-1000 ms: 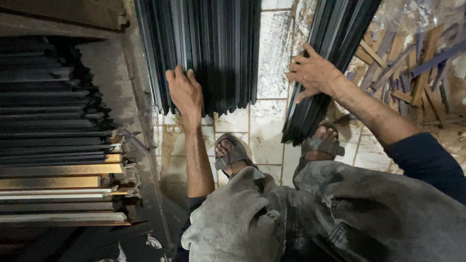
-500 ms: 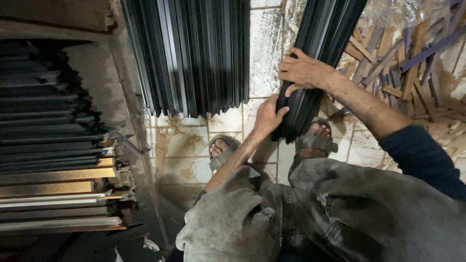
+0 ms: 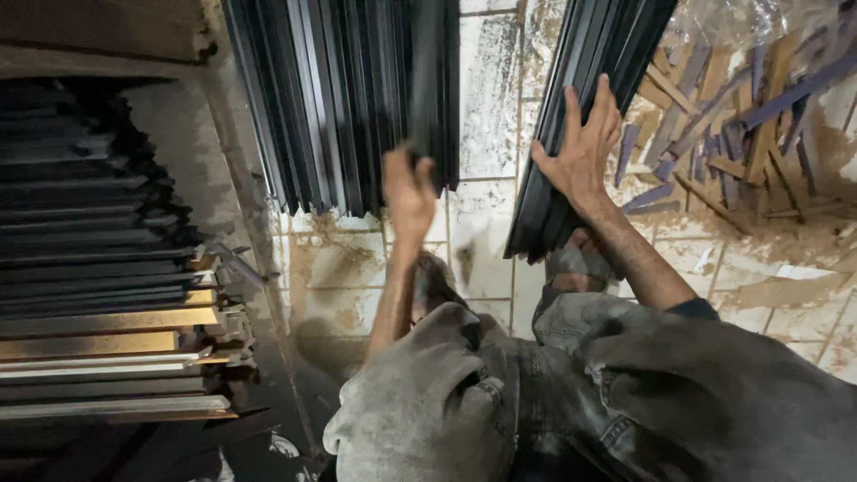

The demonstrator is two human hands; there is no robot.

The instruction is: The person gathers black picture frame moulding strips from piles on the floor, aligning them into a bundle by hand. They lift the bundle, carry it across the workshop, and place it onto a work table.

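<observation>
Here, a single dark metal profile (image 3: 427,85) is gripped by the closed left hand (image 3: 408,192), held upright at 12 o'clock before the leaning profile stack (image 3: 330,98), the right hand (image 3: 580,147) is pressed open and flat against a second bundle (image 3: 585,98) at 1 o'clock, tiled floor (image 3: 486,107) between.

No packages, labels, signs or screens in view

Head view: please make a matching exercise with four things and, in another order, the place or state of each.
1. left hand
2. right hand
3. offcut heap
4. stacked profiles

a. lying flat, far left
b. grips one dark strip
c. scattered on floor, far right
d. spread flat on the leaning dark bundle

Pairs: 1-b, 2-d, 3-c, 4-a
</observation>
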